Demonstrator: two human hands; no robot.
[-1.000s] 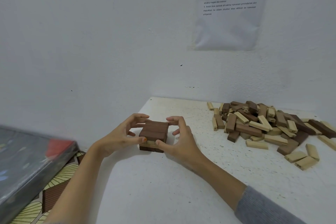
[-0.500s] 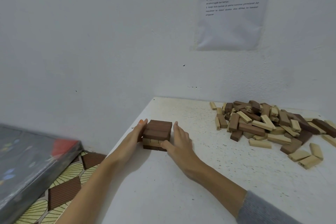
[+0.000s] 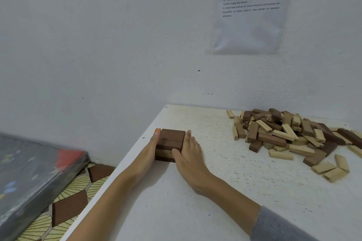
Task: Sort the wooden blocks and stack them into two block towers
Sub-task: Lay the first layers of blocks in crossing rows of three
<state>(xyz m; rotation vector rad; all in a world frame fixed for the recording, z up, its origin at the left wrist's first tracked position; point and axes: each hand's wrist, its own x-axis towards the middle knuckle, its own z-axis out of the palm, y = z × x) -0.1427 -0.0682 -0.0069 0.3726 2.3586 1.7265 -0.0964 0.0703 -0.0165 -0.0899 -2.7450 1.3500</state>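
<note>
**Stack position.** The block stack (image 3: 170,144) stands near the left edge of the white speckled surface (image 3: 215,201), towards its far left corner. It is low and roughly square in plan, with three layers visible from the near side.

**Orientation.** The top layer consists of dark brown blocks laid side by side. Their seams, and therefore their long axes, run across the view from the left side to the right side, slightly skewed. The middle layer shows light wood on the near face. The bottom layer is dark. Which way the lower layers run cannot be told.

**Hands.** The left hand (image 3: 149,151) lies flat against the left side of the stack, fingers straight and pointing towards the wall. The right hand (image 3: 193,155) lies flat against the right side in the same manner, with its thumb touching the near face. Neither hand curls round a block; both press inward with extended fingers. A grey sleeve (image 3: 278,227) covers the right forearm.

**Surroundings.** A pile of loose blocks (image 3: 293,135), light and dark mixed, lies well apart to the right, close to the wall, with long axes pointing in all directions. A printed sheet (image 3: 250,10) hangs on the wall above the pile. Left of the surface and below it, a dark flat box (image 3: 29,178) rests tilted over a leaf-patterned floor (image 3: 76,190).
</note>
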